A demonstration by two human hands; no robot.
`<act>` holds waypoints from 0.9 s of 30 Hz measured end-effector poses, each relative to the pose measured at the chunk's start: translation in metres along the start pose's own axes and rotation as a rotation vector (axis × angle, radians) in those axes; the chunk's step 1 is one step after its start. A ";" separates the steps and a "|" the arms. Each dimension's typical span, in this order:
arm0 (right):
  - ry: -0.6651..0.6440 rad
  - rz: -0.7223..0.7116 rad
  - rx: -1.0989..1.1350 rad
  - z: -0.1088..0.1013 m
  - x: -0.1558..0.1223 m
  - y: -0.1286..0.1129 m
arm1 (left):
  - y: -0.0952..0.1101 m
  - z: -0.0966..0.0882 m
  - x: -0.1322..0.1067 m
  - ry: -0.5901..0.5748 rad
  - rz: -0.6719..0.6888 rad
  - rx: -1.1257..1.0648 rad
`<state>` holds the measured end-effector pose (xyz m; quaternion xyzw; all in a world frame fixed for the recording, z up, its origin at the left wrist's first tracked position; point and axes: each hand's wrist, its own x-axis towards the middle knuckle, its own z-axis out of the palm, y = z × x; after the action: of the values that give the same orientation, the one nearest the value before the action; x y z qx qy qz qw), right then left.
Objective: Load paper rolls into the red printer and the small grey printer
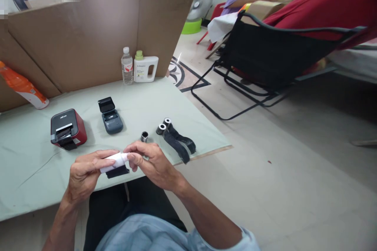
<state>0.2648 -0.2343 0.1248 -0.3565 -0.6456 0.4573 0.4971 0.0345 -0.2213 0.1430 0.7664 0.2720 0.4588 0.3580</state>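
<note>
My left hand [88,170] is wrapped round the body of a small white bottle [116,160], which lies tilted toward the right. The fingers of my right hand [150,160] close on the bottle's narrow white cap end. Just below the bottle, a black strip [118,171] lies at the front edge of the table. Past my right hand stands a small dark-and-silver roll [144,137]. Farther right, two rolls of black ribbon [176,137] lie with their tails unrolled toward the table edge.
A red-and-black printer [69,127] and a dark handheld printer [111,117] with its lid up sit on the table. Behind them are a water bottle [127,66], a white jug [145,69] and an orange bottle [23,86] against a cardboard screen [97,35]. A folding chair [256,55] stands right.
</note>
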 end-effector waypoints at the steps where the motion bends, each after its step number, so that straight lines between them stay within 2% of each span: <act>1: -0.001 0.002 -0.018 0.000 0.000 0.001 | 0.000 -0.001 -0.001 -0.005 -0.018 0.004; 4: 0.044 -0.046 -0.068 0.002 -0.001 0.002 | 0.002 -0.003 -0.004 -0.040 -0.083 -0.030; 7: 0.110 -0.017 -0.033 0.005 -0.001 0.004 | 0.006 -0.004 -0.006 -0.075 -0.106 -0.007; 11: 0.128 -0.007 -0.008 0.009 0.000 0.008 | 0.006 0.001 -0.005 0.025 -0.076 0.158; 15: 0.103 -0.187 -0.098 0.012 0.001 0.013 | 0.000 0.002 -0.006 0.110 -0.229 0.150; 17: 0.091 -0.223 -0.112 0.012 0.001 0.015 | -0.001 0.002 -0.007 0.124 -0.289 0.135; 19: 0.072 -0.155 -0.072 0.011 0.001 0.015 | 0.000 0.004 -0.006 0.122 -0.238 0.177; 23: 0.059 0.030 0.011 0.010 0.001 0.013 | 0.005 0.010 -0.004 0.080 -0.002 0.282; 25: 0.074 0.031 0.009 0.011 0.001 0.013 | 0.006 0.012 -0.003 0.062 0.038 0.289; 27: 0.089 -0.038 -0.020 0.013 0.000 0.015 | 0.006 0.011 -0.004 0.066 -0.002 0.281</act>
<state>0.2517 -0.2323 0.1093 -0.3692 -0.6340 0.4250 0.5302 0.0431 -0.2309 0.1424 0.7931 0.3458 0.4410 0.2385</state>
